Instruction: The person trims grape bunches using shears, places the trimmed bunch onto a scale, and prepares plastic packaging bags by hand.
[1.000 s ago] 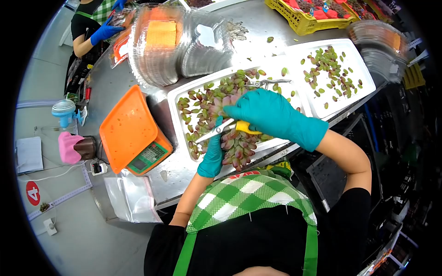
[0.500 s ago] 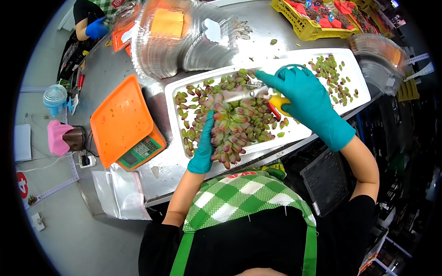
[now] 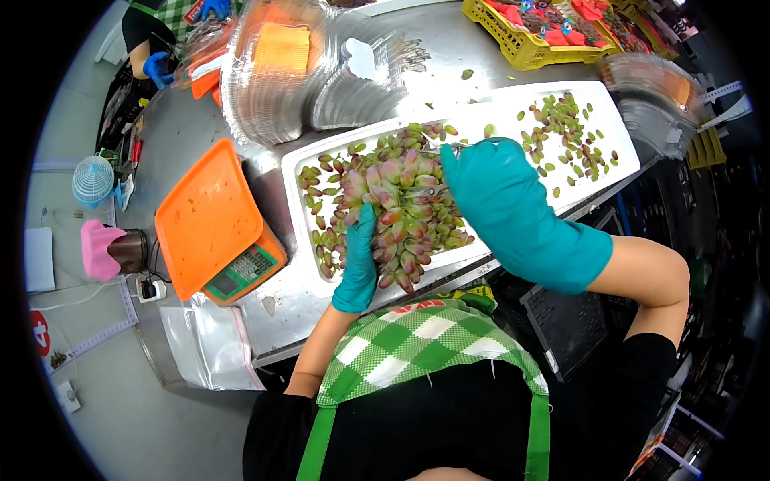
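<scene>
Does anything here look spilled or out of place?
One small green piece lies on the metal table, beyond the white trays. It looks like a stray, since most loose pieces are inside the trays. Nothing looks plainly damaged.

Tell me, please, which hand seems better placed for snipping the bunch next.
Probably the right hand: it seems to grip the scissors, whose blades reach the grape bunch, which the left hand supports.

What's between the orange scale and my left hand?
From the orange scale to the left hand, the head view shows bare metal table, then the white tray's end with loose grapes.
</scene>
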Tool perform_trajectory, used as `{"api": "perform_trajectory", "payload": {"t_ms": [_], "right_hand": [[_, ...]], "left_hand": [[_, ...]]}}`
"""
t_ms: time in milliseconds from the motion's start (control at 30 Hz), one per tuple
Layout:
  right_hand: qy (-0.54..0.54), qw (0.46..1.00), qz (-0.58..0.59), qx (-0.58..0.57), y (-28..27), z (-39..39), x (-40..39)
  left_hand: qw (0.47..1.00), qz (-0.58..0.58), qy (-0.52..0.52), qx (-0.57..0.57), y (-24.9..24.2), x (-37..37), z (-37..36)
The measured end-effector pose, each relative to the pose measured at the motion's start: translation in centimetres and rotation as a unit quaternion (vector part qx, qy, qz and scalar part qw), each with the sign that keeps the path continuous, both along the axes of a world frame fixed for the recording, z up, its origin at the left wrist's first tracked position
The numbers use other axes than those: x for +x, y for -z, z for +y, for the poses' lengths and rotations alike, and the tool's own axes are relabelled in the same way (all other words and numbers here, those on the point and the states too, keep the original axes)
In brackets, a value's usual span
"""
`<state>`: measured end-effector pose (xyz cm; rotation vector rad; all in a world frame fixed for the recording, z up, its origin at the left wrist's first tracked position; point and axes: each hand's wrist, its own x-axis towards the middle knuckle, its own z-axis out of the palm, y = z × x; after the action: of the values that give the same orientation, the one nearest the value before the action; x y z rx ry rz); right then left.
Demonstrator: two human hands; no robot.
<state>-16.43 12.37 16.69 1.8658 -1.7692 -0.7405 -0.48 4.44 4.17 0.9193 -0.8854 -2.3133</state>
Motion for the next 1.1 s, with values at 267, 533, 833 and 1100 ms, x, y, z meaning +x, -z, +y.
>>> {"api": "perform_trajectory", "payload": {"t_ms": [267, 533, 833, 1100], "right_hand": [[-0.002, 0.994, 0.108, -0.005, 0.8, 0.1, 2.4], [0.009, 0.994, 0.111, 0.011, 1.6, -0.5, 2.6], [-0.01, 0.998, -0.066, -0.016, 0.9, -0.3, 1.1], [-0.05, 0.993, -0.103, -0.038, 0.8, 0.2, -0.1]], "left_hand": [[0.999, 0.027, -0.028, 0.026, 1.7, -0.8, 0.5], [0.998, 0.045, 0.01, 0.039, 0.4, -1.1, 1.0], [0.997, 0.032, 0.052, 0.041, -0.5, -0.3, 0.7], [0.998, 0.041, 0.018, 0.041, 0.3, -0.7, 0.8]]}}
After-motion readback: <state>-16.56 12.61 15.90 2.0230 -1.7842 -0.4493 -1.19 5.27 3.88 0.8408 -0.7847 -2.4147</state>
